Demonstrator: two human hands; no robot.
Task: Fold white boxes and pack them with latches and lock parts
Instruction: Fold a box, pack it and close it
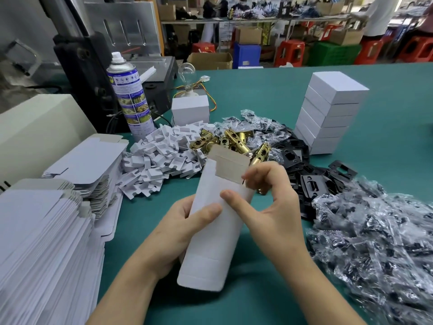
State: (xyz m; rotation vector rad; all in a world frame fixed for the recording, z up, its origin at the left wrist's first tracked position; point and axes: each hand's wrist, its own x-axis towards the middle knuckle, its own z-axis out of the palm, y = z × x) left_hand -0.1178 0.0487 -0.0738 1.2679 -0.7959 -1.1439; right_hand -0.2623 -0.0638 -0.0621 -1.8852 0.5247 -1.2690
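I hold a flat white box blank (210,233) upright above the green table (234,299). My left hand (185,228) grips its left edge, thumb on the front. My right hand (264,202) pinches the right edge near the top, just under the raised grey flap (230,164). Behind the blank lie brass latches (234,140), black strike plates (302,170) and a heap of white card inserts (161,151). Clear bags of lock parts (375,235) fill the right side.
Stacks of flat blanks (44,242) stand at the left. A stack of several folded white boxes (328,113) stands at the right rear, a single white box (190,109) near a spray can (131,95). A machine (77,55) and a beige casing (39,127) border the left.
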